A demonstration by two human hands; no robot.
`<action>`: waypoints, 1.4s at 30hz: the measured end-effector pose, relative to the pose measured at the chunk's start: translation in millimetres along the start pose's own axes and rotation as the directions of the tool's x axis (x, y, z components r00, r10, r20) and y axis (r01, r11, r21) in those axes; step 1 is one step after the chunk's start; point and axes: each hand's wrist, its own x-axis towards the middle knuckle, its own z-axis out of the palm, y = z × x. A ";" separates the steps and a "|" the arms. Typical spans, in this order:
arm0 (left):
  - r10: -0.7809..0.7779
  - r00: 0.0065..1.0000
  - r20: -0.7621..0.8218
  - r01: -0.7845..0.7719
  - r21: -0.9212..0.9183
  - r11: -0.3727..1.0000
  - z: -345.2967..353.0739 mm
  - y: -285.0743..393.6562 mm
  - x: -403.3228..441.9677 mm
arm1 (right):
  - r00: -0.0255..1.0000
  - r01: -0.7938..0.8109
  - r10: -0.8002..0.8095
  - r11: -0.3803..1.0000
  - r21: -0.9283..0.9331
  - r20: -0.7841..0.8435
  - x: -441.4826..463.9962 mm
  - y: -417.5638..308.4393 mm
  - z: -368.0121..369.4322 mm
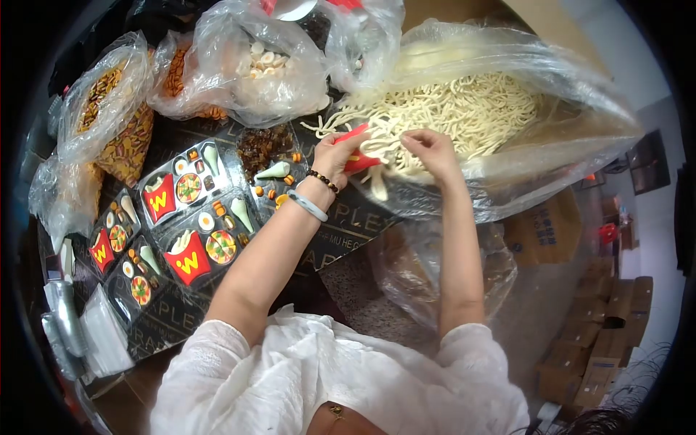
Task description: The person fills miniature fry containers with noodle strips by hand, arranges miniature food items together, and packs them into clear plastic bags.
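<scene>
My left hand (332, 158), with a beaded bracelet and a pale bangle at its wrist, is closed around a small red toy fries box (360, 162). Pale fry-like strips stick out beside the box, and one hangs below it. Just to the right, the fingers of my right hand (433, 151) are pinched together at the edge of the strip pile; whether a strip is between them is too small to make out. Behind both hands, a large clear plastic bag (573, 174) lies open, full of loose cream-coloured strips (471, 109).
Clear trays (190, 230) with toy fries boxes, pizzas, eggs and burgers lie on the dark table at left. Bags of small pieces (264, 69) line the back. Brown bits (264, 148) lie near my left wrist. Cardboard boxes (598, 333) stand on the floor at right.
</scene>
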 end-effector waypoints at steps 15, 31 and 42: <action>-0.114 0.972 0.203 0.134 -0.086 0.987 -22.4 13.8 2.3 | 0.996 -0.079 0.084 0.872 0.484 0.013 -3.8 18.3 -22.6; 0.255 0.965 0.067 -0.262 0.162 0.951 -20.8 3.8 -40.4 | 0.991 0.122 -0.099 0.940 -0.318 0.085 -27.1 -34.5 69.7; 0.016 0.973 0.229 0.016 -0.134 0.991 -61.6 26.8 -66.2 | 0.954 0.023 -0.101 0.963 0.268 0.281 -32.4 -40.4 41.8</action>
